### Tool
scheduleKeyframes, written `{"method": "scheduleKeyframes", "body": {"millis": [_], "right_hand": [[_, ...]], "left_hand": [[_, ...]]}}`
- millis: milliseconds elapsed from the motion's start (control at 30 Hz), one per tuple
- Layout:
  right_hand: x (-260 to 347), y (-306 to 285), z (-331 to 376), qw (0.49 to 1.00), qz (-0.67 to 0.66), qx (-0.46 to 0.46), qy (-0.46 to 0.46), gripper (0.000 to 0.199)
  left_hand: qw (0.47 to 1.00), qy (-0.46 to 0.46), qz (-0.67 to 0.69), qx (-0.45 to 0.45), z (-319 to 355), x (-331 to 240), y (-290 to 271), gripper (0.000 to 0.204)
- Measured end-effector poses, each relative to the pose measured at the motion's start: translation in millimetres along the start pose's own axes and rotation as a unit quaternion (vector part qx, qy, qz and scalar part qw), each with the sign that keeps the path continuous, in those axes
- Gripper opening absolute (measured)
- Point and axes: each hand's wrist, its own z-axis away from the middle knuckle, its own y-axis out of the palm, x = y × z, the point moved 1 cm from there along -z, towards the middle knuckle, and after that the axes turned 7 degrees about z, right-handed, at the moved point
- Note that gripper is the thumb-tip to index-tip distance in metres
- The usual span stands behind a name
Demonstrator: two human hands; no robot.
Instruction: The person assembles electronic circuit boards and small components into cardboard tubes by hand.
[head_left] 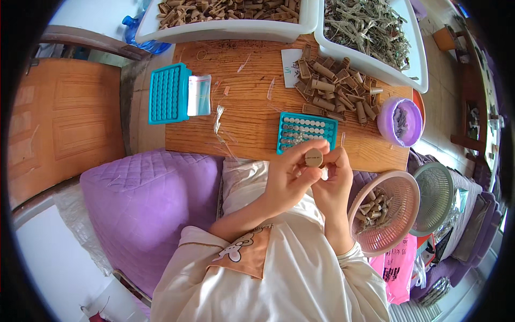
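Over my lap at the table's front edge, my left hand (pixel 289 174) is closed round a brown cylindrical tube (pixel 314 157), its round end facing up between finger and thumb. Right beside it, my right hand (pixel 335 180) has its fingers bent in and closed. A small whitish bit shows between the two hands; I cannot tell what it is. Just beyond the hands lies a teal tray (pixel 281 134) with rows of small round pieces, some white-topped and some greyish and clear. My left hand partly covers its near edge.
Brown half-shell pieces (pixel 327 86) lie heaped at the table's back right. Two white bins (pixel 230 33) (pixel 327 45) stand behind. A purple tub (pixel 383 121), a pink basket (pixel 391 241) and a green basket (pixel 433 196) are rightward; a teal rack (pixel 167 94) is left.
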Motion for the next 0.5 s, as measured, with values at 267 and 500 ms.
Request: {"method": "scheduleKeyframes", "body": {"millis": [267,500], "right_hand": [[25.5,5.7,5.7,0.977,0.17,0.12,-0.053,0.008],[18.0,-9.2,-4.4,0.971,0.152,0.184,-0.001,0.015]], "left_hand": [[0.992,0.075,-0.094,0.047,-3.4,-2.4,2.2,0.046],[0.994,-0.041,0.077,0.068,-11.8,5.8,4.6,0.049]]}}
